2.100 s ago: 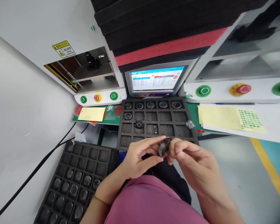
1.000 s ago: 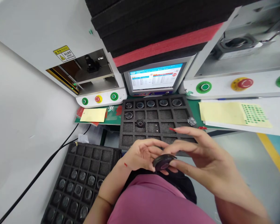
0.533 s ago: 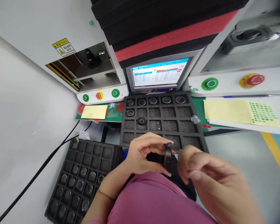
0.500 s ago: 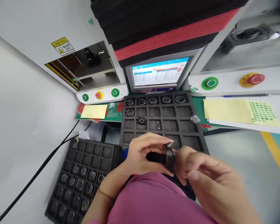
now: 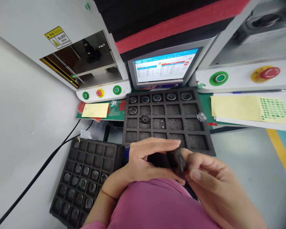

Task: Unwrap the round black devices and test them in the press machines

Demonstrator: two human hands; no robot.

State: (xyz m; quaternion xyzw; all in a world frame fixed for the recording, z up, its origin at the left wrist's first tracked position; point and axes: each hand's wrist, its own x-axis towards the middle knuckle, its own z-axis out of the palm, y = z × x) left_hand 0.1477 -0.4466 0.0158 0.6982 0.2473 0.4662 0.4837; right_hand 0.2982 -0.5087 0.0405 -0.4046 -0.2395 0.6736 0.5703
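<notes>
My left hand [image 5: 145, 159] grips a dark round watch case [image 5: 177, 160] by its edges, thumb below and fingers above. The case is tilted, and its side with a button faces my right hand [image 5: 207, 178]. My right thumb and forefinger are pinched on a small red piece [image 5: 187, 172] at the lower edge of the case; its kind is too small to make out. Behind the hands lies a black foam tray [image 5: 157, 136] with round watch cases in its back row. One black watch back [image 5: 145, 119] sits face down in a middle compartment.
A stack of foam trays [image 5: 95, 156] holding several watch cases stands low at the left. Beyond the tray is a monitor [image 5: 164, 68], between two machines with green and red buttons. Yellow paper with green dots [image 5: 275, 108] lies at the right, and a crumpled clear wrapper [image 5: 201, 117] at the tray's edge.
The watch case has turned from nearly edge-on to a tilt showing more of its side. My right thumb and forefinger have moved in closer to its lower edge with the red piece.
</notes>
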